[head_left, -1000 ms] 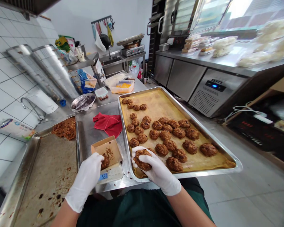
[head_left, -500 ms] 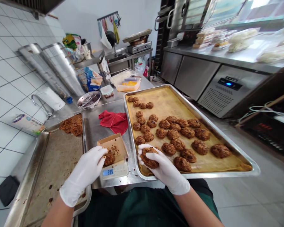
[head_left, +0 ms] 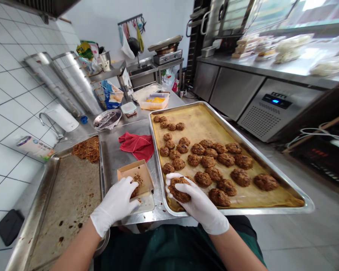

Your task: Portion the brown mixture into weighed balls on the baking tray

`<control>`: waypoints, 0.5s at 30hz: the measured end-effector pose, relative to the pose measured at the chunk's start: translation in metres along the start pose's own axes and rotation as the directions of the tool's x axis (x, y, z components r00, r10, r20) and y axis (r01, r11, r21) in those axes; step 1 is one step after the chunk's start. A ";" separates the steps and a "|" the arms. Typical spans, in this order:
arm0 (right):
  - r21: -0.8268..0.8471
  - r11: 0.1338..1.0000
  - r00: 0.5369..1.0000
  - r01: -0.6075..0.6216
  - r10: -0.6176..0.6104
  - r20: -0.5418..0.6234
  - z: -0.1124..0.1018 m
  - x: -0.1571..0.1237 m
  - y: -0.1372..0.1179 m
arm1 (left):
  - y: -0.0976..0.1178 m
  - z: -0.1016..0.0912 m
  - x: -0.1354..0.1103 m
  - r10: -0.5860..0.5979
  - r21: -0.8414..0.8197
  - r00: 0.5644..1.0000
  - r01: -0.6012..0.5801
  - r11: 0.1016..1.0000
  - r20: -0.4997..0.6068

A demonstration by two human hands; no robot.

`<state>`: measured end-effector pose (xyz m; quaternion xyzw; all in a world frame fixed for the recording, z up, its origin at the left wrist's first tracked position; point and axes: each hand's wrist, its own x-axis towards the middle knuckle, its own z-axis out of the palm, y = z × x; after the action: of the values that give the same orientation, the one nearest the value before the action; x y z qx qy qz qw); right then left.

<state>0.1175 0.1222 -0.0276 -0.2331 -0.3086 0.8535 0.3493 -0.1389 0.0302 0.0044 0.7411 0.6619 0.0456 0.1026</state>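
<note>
My right hand [head_left: 201, 206], in a white glove, is wrapped round a brown ball of chunky, sticky mixture [head_left: 178, 190] above the near left corner of the baking tray [head_left: 161, 180]. My gloved left hand [head_left: 120, 201] reaches into a small cardboard box [head_left: 124, 171] on a kitchen scale [head_left: 148, 203]. Its fingers curl over a brown clump of mixture [head_left: 135, 192], mostly hidden beneath them. Crumbs lie on the box floor. The hand covers the scale's display. Several brown balls [head_left: 207, 162] of differing sizes sit on the tray's yellowish liner.
On the left is a metal tray [head_left: 70, 192] with a heap of loose brown mixture [head_left: 87, 149] at its far end. A red cloth [head_left: 137, 146] lies between the trays. Behind it stand a foil-like bowl [head_left: 107, 118] and a plastic tub [head_left: 154, 101] holding something orange.
My left hand has moved right and further over the box, covering the clump and the scale's display, which read 89.5 or similar. My right hand still holds its ball in place.
</note>
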 end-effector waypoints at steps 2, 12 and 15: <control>0.000 1.000 1.000 0.002 -0.002 -0.005 0.000 0.001 0.000 | 0.000 0.007 0.005 -0.004 -0.002 1.000 0.004 1.000 0.002; -0.021 1.000 1.000 -0.004 0.004 -0.016 0.002 0.003 -0.001 | -0.026 -0.003 0.024 0.105 -0.217 0.989 -0.081 0.973 0.102; -0.031 1.000 1.000 -0.003 0.002 -0.016 0.004 0.002 -0.003 | -0.025 -0.007 0.026 0.120 -0.298 0.986 -0.082 0.951 0.112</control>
<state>0.1153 0.1237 -0.0229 -0.2456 -0.3186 0.8472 0.3471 -0.1619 0.0589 0.0043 0.7521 0.6012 0.1001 0.2510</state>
